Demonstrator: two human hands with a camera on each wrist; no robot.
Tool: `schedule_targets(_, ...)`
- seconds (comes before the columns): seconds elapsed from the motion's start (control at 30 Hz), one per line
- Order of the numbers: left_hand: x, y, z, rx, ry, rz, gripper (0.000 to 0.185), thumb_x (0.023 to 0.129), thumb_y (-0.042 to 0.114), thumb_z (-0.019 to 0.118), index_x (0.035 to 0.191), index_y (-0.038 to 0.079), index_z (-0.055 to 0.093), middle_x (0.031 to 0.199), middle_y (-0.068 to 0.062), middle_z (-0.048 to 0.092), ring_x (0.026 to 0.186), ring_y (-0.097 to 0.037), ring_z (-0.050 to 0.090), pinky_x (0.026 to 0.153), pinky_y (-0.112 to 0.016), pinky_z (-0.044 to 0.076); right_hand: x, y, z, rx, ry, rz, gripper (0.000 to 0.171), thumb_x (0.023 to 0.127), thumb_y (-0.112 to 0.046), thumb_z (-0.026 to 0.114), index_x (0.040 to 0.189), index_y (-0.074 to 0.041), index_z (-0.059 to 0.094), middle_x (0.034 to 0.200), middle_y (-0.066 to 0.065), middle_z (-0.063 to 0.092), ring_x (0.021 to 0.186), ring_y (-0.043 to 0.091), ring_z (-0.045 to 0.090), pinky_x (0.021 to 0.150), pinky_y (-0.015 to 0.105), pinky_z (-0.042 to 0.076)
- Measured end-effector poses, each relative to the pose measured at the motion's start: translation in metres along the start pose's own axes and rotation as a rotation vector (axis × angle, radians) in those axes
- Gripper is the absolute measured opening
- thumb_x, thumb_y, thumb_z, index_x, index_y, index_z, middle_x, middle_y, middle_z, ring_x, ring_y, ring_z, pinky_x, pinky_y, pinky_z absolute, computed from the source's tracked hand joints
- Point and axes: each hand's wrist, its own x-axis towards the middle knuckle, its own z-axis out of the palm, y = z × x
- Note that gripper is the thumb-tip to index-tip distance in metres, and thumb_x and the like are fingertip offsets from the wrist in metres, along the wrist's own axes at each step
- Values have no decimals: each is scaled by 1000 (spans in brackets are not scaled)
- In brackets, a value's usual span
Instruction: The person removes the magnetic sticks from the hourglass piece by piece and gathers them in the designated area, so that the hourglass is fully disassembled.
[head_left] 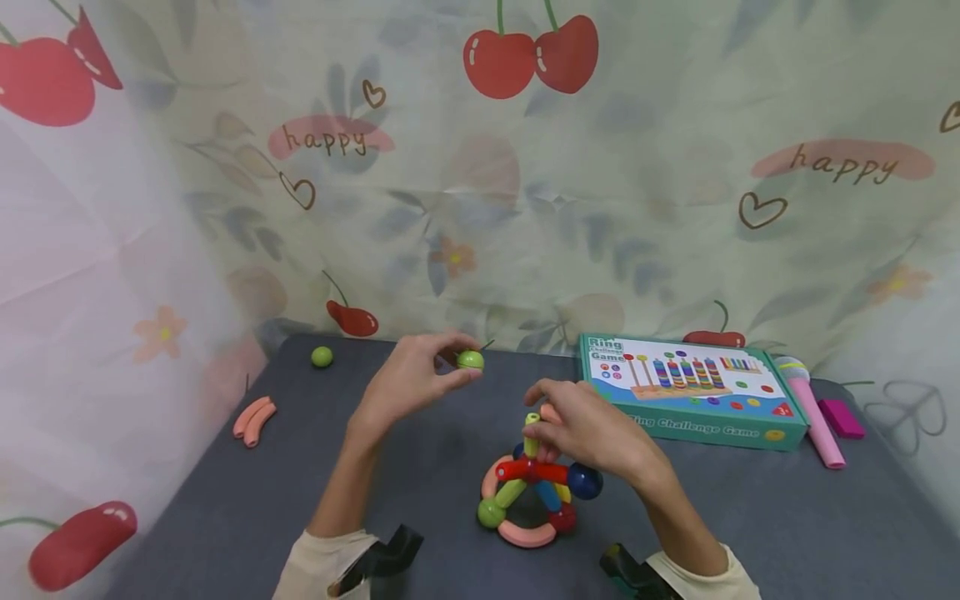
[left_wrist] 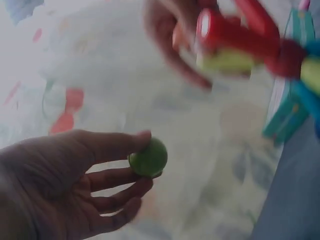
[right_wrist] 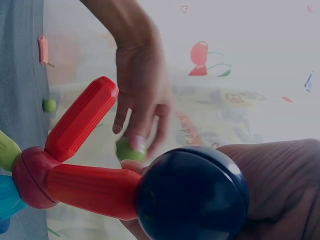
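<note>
My left hand pinches a green ball between thumb and fingers, raised above the table; the left wrist view shows the ball at the fingertips. The right hand has its fingers curled at a light green rod on top of a toy build of rods and balls. A pink curved rod shows by these fingers, partly hidden. Red rods and a dark blue ball stick out from the build's red ball. Its base has a pink curved rod and a green ball.
Two pink curved rods lie at the table's left, with another green ball farther back. At the right are a Ring Challenge Game box, a pink microphone and a magenta block. A printed curtain hangs behind the table.
</note>
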Motion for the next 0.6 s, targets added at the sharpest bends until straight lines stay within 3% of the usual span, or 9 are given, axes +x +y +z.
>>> schedule_targets(0.2, -7, -69, -23, 137, 201, -57, 36, 92, 15, 80, 126, 8, 71, 118, -13, 76, 104, -30, 72, 91, -51, 57, 1, 1, 1, -2, -2, -16, 38, 99, -16, 71, 128, 6, 62, 84, 5, 78, 65, 8, 73, 67, 20, 59)
schedule_targets(0.37, -17, -131, -36, 239, 284, -136, 40, 92, 7, 77, 130, 0, 67, 124, -23, 71, 112, -40, 68, 96, -57, 54, 2, 0, 1, -1, -8, -22, 37, 100, -16, 71, 128, 6, 62, 85, 5, 78, 67, 7, 73, 68, 20, 59)
schedule_targets(0.6, -16, -181, -26, 291, 398, -131, 38, 87, -1, 80, 123, -4, 68, 117, -26, 72, 107, -44, 69, 93, -59, 53, 0, -1, 0, -21, -9, 1, 35, 100, -15, 70, 128, 5, 62, 85, 4, 77, 67, 7, 72, 67, 21, 59)
